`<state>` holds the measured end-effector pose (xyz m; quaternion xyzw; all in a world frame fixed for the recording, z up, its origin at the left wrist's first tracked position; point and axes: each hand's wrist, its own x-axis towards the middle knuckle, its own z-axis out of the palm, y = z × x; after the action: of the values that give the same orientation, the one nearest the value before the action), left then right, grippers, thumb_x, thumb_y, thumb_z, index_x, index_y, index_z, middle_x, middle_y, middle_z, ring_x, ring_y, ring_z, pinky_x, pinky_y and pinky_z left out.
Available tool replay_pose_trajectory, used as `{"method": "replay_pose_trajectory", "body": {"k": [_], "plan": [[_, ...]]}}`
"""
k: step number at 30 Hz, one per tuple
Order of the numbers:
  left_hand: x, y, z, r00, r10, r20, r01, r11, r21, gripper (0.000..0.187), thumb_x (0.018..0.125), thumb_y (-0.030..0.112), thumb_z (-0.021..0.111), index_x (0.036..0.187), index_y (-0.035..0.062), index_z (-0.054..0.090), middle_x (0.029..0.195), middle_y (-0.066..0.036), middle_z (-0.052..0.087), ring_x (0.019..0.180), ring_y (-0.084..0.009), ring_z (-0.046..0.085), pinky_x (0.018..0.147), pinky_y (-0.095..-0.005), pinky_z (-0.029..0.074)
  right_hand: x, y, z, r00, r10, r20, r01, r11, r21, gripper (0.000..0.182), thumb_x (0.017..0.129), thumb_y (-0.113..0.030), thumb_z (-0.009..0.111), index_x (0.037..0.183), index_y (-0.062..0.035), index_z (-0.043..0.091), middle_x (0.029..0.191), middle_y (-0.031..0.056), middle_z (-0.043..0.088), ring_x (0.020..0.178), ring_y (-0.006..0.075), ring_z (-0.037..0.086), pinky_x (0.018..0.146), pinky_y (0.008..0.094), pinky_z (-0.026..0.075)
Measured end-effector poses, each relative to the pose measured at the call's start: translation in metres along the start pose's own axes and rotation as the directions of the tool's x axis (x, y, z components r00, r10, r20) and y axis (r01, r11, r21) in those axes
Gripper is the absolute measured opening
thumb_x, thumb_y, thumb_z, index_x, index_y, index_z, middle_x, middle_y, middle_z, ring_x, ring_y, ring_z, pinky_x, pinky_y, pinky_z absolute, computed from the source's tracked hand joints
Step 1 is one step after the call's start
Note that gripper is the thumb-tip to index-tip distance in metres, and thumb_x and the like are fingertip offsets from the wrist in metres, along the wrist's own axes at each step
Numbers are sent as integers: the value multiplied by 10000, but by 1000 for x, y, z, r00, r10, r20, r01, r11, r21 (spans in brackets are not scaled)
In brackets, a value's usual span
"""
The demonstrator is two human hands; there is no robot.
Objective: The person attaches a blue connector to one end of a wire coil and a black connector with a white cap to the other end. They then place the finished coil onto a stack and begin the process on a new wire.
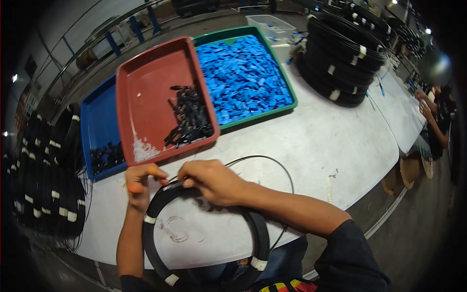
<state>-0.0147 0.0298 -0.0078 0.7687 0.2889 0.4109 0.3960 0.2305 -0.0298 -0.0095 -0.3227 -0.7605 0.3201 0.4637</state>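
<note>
A large coil of black cable (260, 228), bound with white tape bands, leans from my lap onto the table's near edge. My right hand (211, 181) pinches the cable at the top of the coil, where a small dark piece (171, 185) shows beside the fingertips. Just left of it, my left hand (144, 181) is curled, with orange covers on the thumb and a finger; its fingertips are right at the coil, and what they hold I cannot make out. One loose cable loop (287, 170) arcs out to the right over the white table (311, 146).
Ahead stand a red tray (155, 73) with black connectors and small white pieces, a green tray (290, 92) full of blue parts, and a blue tray (99, 117). Cable coils (340, 58) are stacked back right, more coils (44, 194) at left. A person (435, 117) sits far right.
</note>
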Motion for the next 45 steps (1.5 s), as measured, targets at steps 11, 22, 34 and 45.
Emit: {"method": "replay_pose_trajectory", "body": {"k": [11, 22, 34, 45], "plan": [[139, 54, 32, 936, 115, 333, -255, 873, 415, 169, 865, 135, 761, 950, -11, 751, 813, -112, 741, 704, -186, 691, 659, -327, 528, -6, 5, 6, 999, -11, 41, 11, 1000, 17, 116, 869, -39, 642, 943, -14, 557, 805, 190, 626, 785, 421, 634, 713, 491, 495], [246, 17, 124, 751, 383, 539, -661, 456, 596, 213, 858, 207, 757, 1041, 104, 724, 955, -49, 710, 917, -246, 633, 758, -388, 444, -7, 8, 5, 997, -38, 63, 38, 999, -4, 266, 769, 16, 666, 1015, -34, 579, 868, 131, 659, 856, 354, 669, 776, 439, 539], [268, -8, 143, 766, 378, 519, -642, 463, 611, 175, 825, 131, 740, 995, 106, 706, 852, -67, 698, 856, -274, 638, 734, -400, 432, -8, 7, 3, 997, -11, 80, 10, 1000, 6, 265, 802, 22, 652, 1053, -34, 587, 906, 134, 659, 880, 343, 671, 788, 436, 544], [271, -6, 147, 763, 299, 573, -642, 454, 618, 152, 804, 110, 734, 953, 92, 711, 856, -64, 708, 883, -272, 641, 729, -408, 428, -10, 9, 5, 998, -29, 63, 30, 999, -14, 271, 788, 12, 658, 1042, -28, 576, 888, 117, 632, 859, 337, 657, 778, 435, 542]]}}
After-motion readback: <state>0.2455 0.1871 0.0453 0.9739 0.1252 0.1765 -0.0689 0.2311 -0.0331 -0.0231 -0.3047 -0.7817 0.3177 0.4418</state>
